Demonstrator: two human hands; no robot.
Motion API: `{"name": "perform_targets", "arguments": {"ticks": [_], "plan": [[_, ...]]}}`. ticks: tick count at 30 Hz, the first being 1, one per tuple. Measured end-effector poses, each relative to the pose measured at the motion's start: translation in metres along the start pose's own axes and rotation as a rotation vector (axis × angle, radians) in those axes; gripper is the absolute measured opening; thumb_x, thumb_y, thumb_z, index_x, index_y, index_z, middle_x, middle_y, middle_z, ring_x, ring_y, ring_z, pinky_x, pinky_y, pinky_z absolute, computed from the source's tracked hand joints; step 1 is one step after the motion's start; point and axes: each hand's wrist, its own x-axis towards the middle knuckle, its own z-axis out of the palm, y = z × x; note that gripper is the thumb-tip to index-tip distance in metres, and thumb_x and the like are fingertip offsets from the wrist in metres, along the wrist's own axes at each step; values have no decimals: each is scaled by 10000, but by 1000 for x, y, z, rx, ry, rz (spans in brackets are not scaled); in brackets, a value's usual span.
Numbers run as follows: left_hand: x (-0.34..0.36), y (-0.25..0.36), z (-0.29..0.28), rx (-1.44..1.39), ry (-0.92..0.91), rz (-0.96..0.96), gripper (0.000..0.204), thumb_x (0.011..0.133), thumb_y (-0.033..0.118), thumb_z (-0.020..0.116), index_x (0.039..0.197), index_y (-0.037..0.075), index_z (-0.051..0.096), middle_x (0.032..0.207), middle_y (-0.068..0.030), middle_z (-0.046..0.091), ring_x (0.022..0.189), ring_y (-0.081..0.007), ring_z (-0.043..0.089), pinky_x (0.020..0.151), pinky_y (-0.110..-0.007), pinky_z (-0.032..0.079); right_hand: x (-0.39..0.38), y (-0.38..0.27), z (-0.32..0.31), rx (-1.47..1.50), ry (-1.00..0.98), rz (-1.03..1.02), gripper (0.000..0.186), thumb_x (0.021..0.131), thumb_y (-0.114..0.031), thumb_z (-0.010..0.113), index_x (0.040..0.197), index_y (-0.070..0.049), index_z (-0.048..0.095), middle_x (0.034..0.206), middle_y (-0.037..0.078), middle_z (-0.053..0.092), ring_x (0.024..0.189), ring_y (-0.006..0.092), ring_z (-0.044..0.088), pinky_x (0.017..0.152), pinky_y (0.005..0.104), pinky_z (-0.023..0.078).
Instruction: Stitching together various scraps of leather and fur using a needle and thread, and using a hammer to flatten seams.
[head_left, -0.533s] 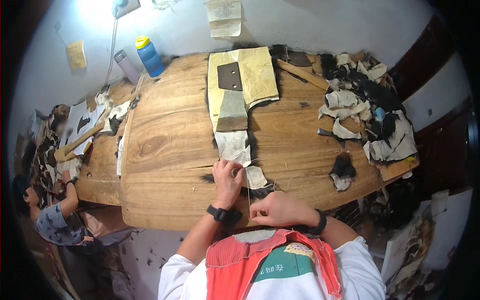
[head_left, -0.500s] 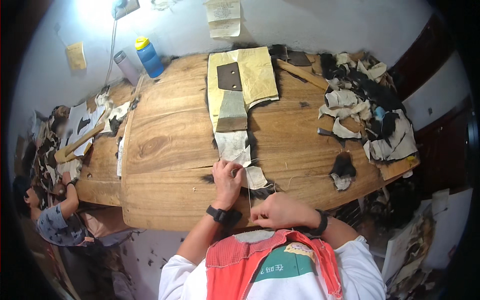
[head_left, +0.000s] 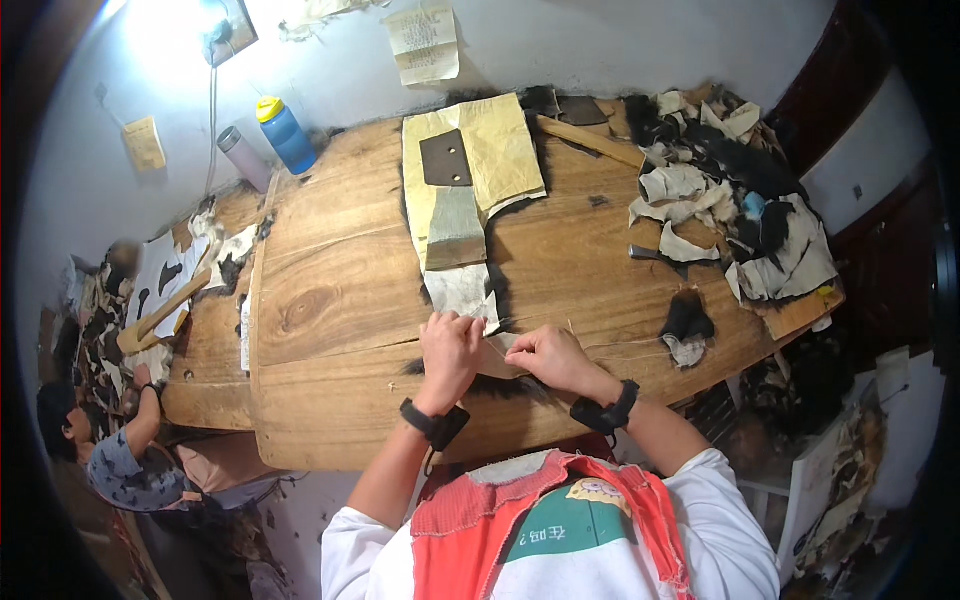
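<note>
Brown wooden desk point(head_left: 330, 345), pale black-furred hide strip point(head_left: 460, 291) at its near middle.
Left hand point(head_left: 451, 347) pinches this strip; right hand point(head_left: 552, 356), just beside, has thumb and forefinger pressed together, but what is between them I cannot tell.

Left of my left fingers point(head_left: 455, 323), the worktop point(head_left: 335, 255) is bare, so I can pass there. Straight ahead, the gray block point(head_left: 457, 228) stands in the way. Right of it is bare wood too, then a dark handle point(head_left: 643, 252), a black furry piece point(head_left: 687, 315) and a big scrap heap point(head_left: 690, 185) block me.
</note>
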Motion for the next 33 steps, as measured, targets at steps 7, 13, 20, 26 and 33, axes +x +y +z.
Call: {"name": "perform_targets", "arguments": {"ticks": [7,13,20,26,33], "plan": [[6,0,19,32,-48,101,62,777,151,684,774,88,682,852,-92,646,895,-288,565,788,-416,370,-20,-21,-3,-241,131,-126,170,827,-258,660,824,-104,732,708,179,660,703,359,668,641,450,519],[4,-8,18,-17,-105,95,48,801,123,655,815,77,651,876,-102,629,927,-297,544,819,-416,357,-51,-44,-10,-597,-178,-373,121,787,-220,653,814,-135,734,685,151,664,668,352,665,622,449,534],[-11,-6,-11,-138,-57,329,340,772,20,637,1078,140,726,875,-26,600,939,-263,516,875,-387,377,-26,-32,-13,2,-65,-269,187,831,-289,671,819,-122,753,743,133,695,682,333,666,633,404,524],[-25,-4,-12,-339,-116,237,396,732,-80,608,1040,124,748,875,-54,596,915,-260,514,869,-393,387,5,7,-1,8,47,-12,172,838,-247,681,887,-102,759,740,134,695,697,255,693,658,342,529],[-7,-6,15,-92,-25,82,107,764,106,684,866,108,716,857,-62,600,891,-271,532,793,-392,374,-28,-19,6,-484,42,-263,171,822,-303,673,788,-144,729,723,136,681,702,333,678,639,435,536]]}}
